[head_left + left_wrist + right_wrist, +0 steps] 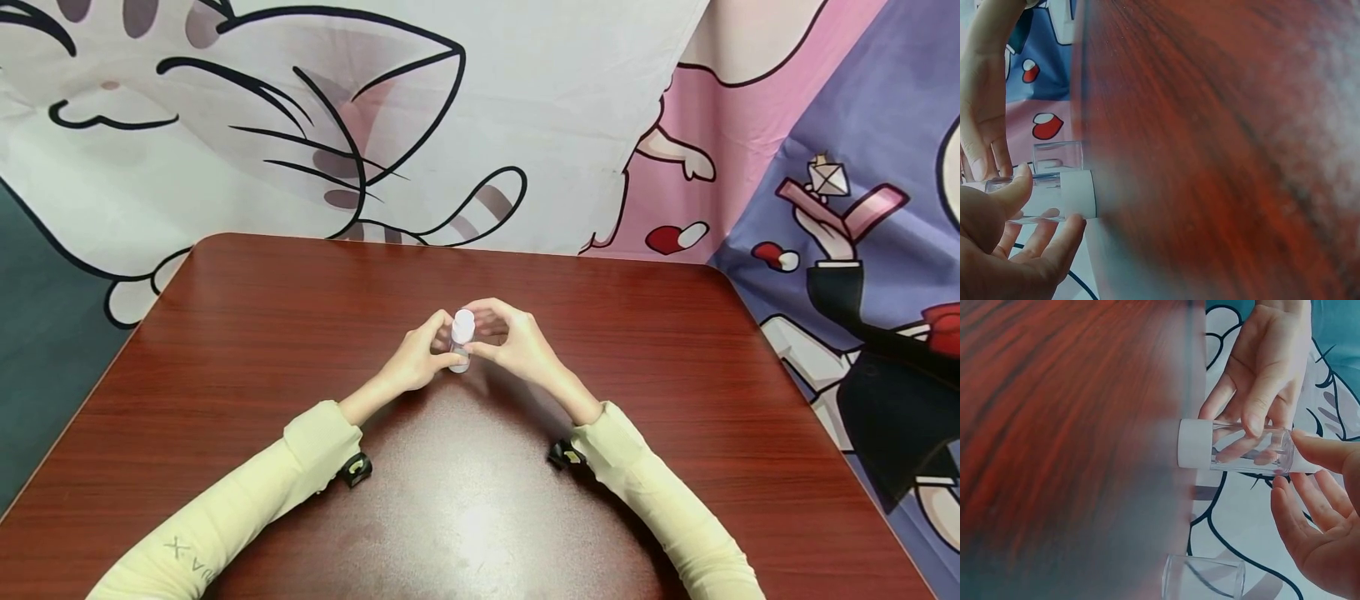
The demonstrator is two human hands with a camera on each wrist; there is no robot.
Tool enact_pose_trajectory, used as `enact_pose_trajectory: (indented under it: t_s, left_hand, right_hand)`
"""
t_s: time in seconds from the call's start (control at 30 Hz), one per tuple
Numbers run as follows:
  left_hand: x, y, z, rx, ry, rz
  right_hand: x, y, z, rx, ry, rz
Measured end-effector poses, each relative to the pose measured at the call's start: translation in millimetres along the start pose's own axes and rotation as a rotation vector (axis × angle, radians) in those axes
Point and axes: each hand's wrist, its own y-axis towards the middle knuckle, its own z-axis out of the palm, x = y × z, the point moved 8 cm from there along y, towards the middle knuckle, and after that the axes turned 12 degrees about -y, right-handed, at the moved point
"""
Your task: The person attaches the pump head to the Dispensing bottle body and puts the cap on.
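Observation:
A small clear bottle [460, 365] with a white top and a white base stands upright on the table, between both hands. My left hand [408, 360] holds its clear body, thumb on one side and fingers on the other. At the upper end, my right hand [525, 346] pinches the bottle between thumb and fingertips. The right wrist view shows the bottle's white base [1195, 444] and see-through body sideways. Apart from it, a clear cup-like piece [1204, 578] stands on the table, also visible as a clear piece [1059, 156] in the left wrist view; the head view does not show it.
The reddish-brown wooden table [300, 292] has rounded far corners and a bright glare at the front. Behind it hangs a cartoon-printed cloth [570, 100]. Small black devices [356, 469] sit at both sleeve cuffs.

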Motion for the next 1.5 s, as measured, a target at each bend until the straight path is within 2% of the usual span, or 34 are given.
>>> enact_pose_trajectory:
  t_s: [0.43, 0.77, 1.5]
  left_hand:
    - [-0.5, -0.5, -0.5, -0.005, 0.005, 0.006]
    - [-1.3, -1.2, 0.2, -0.007, 0.014, 0.005]
    - [-3.4, -1.5, 0.7, -0.016, 0.006, 0.010]
  right_hand:
    - [-12.7, -3.1, -7.1, -0.024, -0.039, 0.020]
    - [-20.8, -5.6, -13.2, -0.040, -0.012, 0.030]
    - [-38.1, -6.4, -31.6, -0.072, -0.102, 0.061]
